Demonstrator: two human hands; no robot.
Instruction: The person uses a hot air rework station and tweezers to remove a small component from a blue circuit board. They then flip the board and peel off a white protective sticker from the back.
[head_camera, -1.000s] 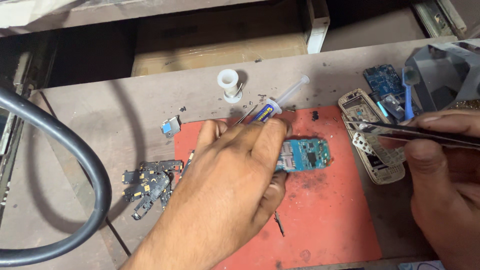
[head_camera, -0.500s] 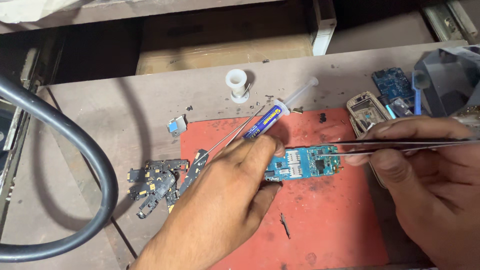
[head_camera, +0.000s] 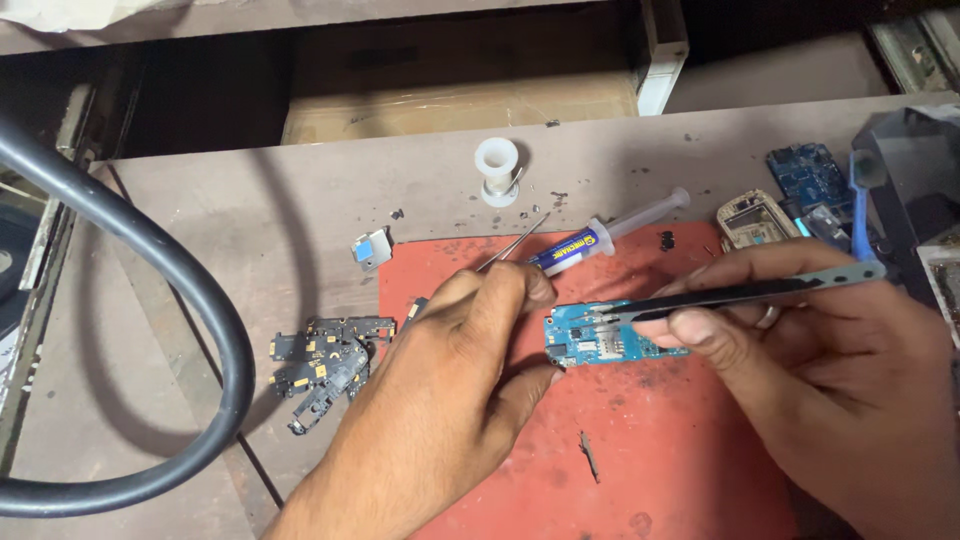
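A small blue circuit board (head_camera: 600, 338) lies on a red work mat (head_camera: 660, 450). My left hand (head_camera: 460, 380) rests on the mat at the board's left edge, with fingers closed around a thin metal probe (head_camera: 512, 243) that sticks up and to the right. My right hand (head_camera: 830, 380) grips dark tweezers (head_camera: 740, 293), whose tips touch the top of the board. A syringe (head_camera: 610, 232) with a blue label lies just behind the board.
A thick black hose (head_camera: 200, 300) loops over the left of the wooden bench. Several black small parts (head_camera: 325, 365) lie left of the mat. A white spool (head_camera: 497, 170) stands behind. A phone frame (head_camera: 755, 218), another blue board (head_camera: 812, 175) and a blue brush (head_camera: 862, 205) sit at right.
My right hand has brought the tweezers leftward onto the board. My left hand has slid off the board, which now lies uncovered, and stays at its left edge.
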